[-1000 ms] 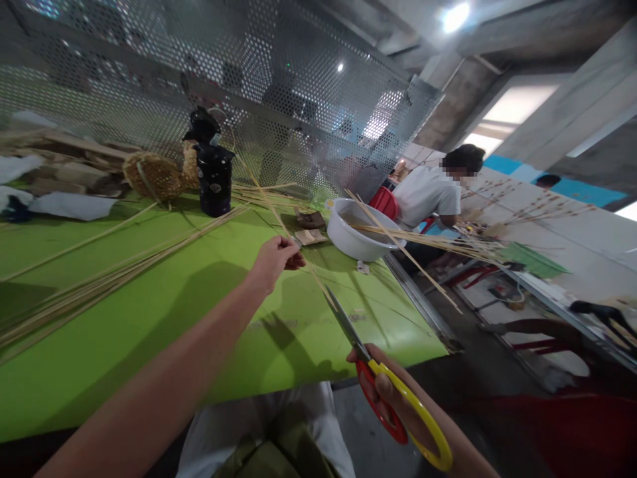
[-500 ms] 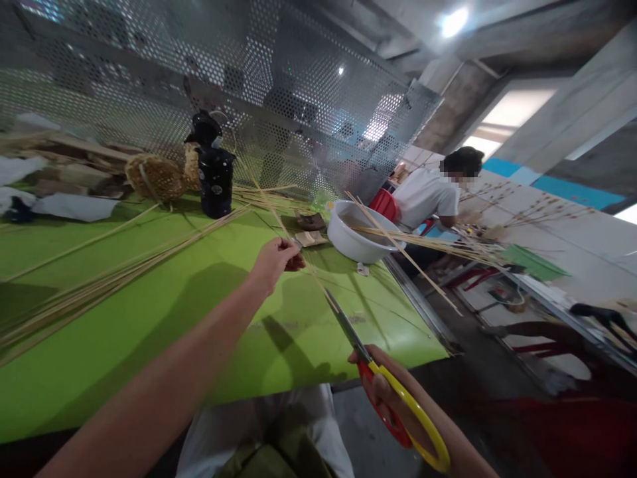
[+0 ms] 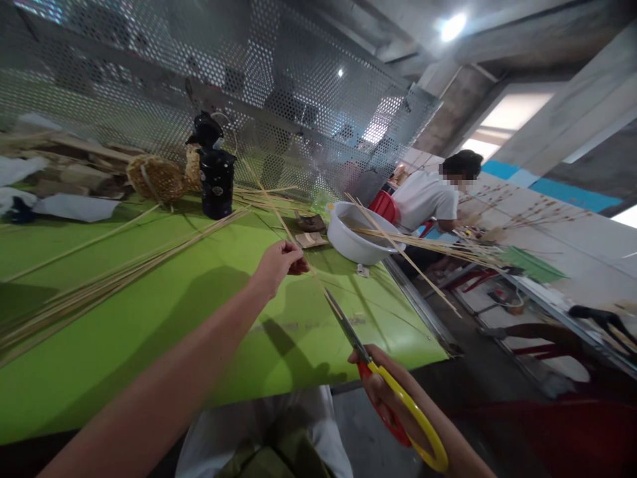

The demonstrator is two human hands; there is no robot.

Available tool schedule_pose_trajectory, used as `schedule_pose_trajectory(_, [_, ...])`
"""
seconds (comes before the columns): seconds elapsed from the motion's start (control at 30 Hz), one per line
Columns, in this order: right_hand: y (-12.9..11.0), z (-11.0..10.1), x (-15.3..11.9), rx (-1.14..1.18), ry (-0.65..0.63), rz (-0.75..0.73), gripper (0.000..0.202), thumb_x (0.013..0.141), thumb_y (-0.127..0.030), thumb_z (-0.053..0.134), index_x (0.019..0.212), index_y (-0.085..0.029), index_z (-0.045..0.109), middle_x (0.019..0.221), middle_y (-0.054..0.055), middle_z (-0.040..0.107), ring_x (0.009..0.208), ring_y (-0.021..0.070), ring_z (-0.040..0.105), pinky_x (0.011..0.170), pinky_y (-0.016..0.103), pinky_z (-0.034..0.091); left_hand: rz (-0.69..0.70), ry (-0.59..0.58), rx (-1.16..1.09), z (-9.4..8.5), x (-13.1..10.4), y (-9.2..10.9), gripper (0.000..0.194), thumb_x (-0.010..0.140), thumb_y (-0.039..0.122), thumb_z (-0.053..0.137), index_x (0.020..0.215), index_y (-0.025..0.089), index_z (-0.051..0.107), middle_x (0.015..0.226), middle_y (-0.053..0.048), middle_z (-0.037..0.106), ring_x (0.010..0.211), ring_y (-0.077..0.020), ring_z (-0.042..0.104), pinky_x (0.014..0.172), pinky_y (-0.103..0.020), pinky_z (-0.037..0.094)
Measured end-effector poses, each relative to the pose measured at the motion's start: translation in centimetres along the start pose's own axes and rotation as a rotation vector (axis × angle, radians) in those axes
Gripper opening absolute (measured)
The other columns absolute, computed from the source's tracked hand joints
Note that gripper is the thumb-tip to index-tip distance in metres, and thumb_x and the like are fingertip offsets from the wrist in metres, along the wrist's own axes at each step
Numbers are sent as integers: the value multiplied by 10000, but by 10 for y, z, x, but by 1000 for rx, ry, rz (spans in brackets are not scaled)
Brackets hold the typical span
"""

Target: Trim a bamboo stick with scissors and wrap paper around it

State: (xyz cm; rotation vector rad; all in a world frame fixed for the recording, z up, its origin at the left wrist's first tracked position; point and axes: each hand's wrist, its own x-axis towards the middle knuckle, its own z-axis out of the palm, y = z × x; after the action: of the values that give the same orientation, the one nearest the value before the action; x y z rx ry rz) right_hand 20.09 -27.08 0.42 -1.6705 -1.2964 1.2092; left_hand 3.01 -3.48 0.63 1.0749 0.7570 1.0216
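A thin pale cane strip (image 3: 277,212) slants across the head view, pinched between the thumb and fingers of my left hand (image 3: 281,265). Its near end reaches the blade tips of a pair of scissors (image 3: 351,335) with one yellow and one red handle. Wrapped round those handles are the fingers of my right hand (image 3: 385,385), low at the right. The blades look almost closed at the strip; whether they touch it I cannot tell. Under both hands lies the green tabletop (image 3: 233,362). Further strips (image 3: 114,275) lie in a bundle on the left.
A white basin (image 3: 355,245) of murky water, with long strips (image 3: 428,242) across it, stands at the table's right edge. Behind are a black bottle (image 3: 217,182), a woven basket (image 3: 155,178) and a perforated metal screen (image 3: 279,86). A person in a white shirt (image 3: 421,192) sits beyond.
My left hand has shifted very slightly to the right and down, with the strip still pinched. The scissors and my right hand have hardly moved.
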Motion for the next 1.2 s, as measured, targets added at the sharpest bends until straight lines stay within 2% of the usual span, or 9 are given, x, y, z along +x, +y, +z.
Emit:
schedule_pose_trajectory(0.2, [4,-1,0,-4,23,-8,622,781,-728,506,1131,-214,503,565,-71,404,368,55,252,352,195,159,10,-19,-10,-2,1,-2,84,818,164,617,787,153,540,693,-59,679,595,-158,667,645,-316,563])
schedule_pose_trajectory(0.4, [3,0,-1,-28,43,14,666,789,-738,473,1192,-209,500,547,-73,380,389,76,314,391,208,253,-16,-33,0,4,-5,0,96,810,129,603,774,158,519,670,-50,676,588,-160,669,634,-314,559])
schedule_pose_trajectory(0.57, [5,3,1,-5,65,2,599,785,-721,493,1122,-226,514,535,-77,387,362,64,283,363,202,206,-13,-41,-6,5,-5,-1,91,813,128,589,765,160,519,660,-48,677,581,-161,668,628,-314,560])
schedule_pose_trajectory(0.73, [7,4,4,31,53,21,623,776,-716,516,1119,-196,472,498,-100,359,354,49,224,345,186,139,-20,-33,2,5,-5,-2,97,816,124,589,763,162,518,659,-46,675,573,-158,666,611,-303,556])
schedule_pose_trajectory(0.87, [7,3,3,27,47,35,666,766,-729,521,1135,-179,452,507,-100,375,360,45,238,340,175,155,-21,-51,2,4,-4,-2,79,831,160,593,776,157,536,682,-52,678,590,-157,672,605,-290,554])
schedule_pose_trajectory(1.07, [9,0,2,-17,29,20,654,785,-731,487,1142,-185,446,522,-93,401,326,38,235,324,180,176,-20,39,23,-5,4,-1,118,844,244,620,804,144,574,701,-53,674,584,-150,665,577,-274,542])
schedule_pose_trajectory(1.2, [9,1,0,-31,34,26,638,767,-749,485,1083,-194,469,511,-91,399,319,38,238,322,175,182,-16,27,36,-8,6,-2,112,829,227,644,797,138,584,713,-56,681,599,-151,669,590,-276,545])
